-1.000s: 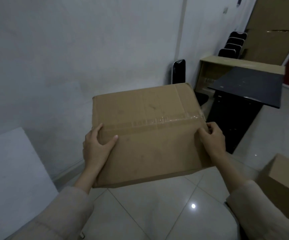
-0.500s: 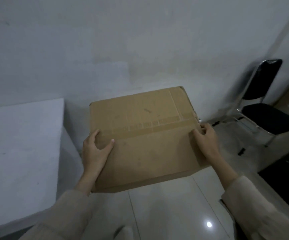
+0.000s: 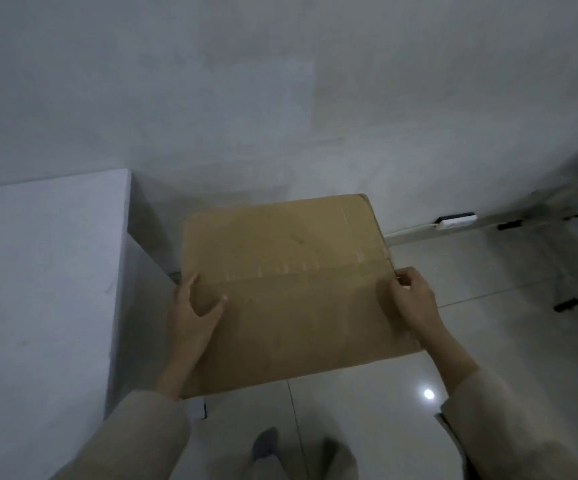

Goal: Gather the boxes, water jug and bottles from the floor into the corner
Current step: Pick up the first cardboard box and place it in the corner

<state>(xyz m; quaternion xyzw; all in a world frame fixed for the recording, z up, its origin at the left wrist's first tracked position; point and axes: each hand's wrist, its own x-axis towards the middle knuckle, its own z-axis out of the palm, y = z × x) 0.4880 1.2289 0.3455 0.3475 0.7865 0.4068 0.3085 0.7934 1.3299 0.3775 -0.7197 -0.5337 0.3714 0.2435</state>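
**Cardboard box held above the floor beside a white block**

Cardboard box (image 3: 287,289), brown and taped along its top seam, is held in the air by both hands, in front of a pale wall (image 3: 280,98) and above a glossy tiled floor (image 3: 488,341). The left hand (image 3: 190,317) grips the box's left edge, thumb spread over the top face and fingers lying along the side. The right hand (image 3: 412,299) grips the right edge with its fingers curled round the corner near the tape line. Light-coloured sleeves cover both forearms.

Just left of the box stands a tall white block (image 3: 48,289), its vertical side close to the box's left edge and to the left hand. The box's far edge sits near the wall. Along the foot of the wall to the right runs a white cable leading to a power strip (image 3: 455,221). Further right, at the picture's edge, thin metal chair legs (image 3: 557,271) with dark feet rest on the tiles. A grey-socked foot (image 3: 265,443) shows below the box.
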